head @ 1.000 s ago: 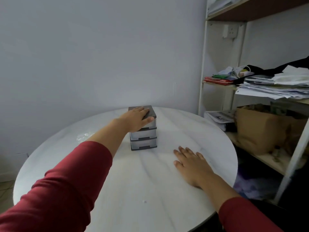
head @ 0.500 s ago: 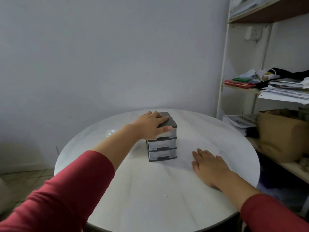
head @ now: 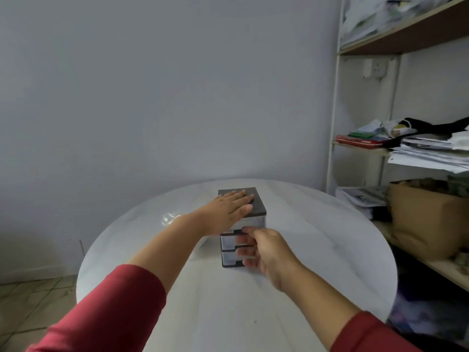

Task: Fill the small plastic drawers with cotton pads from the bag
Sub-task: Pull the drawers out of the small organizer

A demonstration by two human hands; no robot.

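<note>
Small grey-and-clear plastic three-drawer unit stands mid-way across the round white worktop. Left hand lies flat on its dark lid, fingers straight. Right hand is at the drawer fronts, fingers curled; I cannot tell whether they grip anything. A crumpled clear plastic bag lies to the left of the unit.

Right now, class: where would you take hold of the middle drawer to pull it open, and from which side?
Probably the middle drawer by the dark lip along its top front edge, from the near side: drawer fronts face the person, and the left hand presses the lid.
</note>
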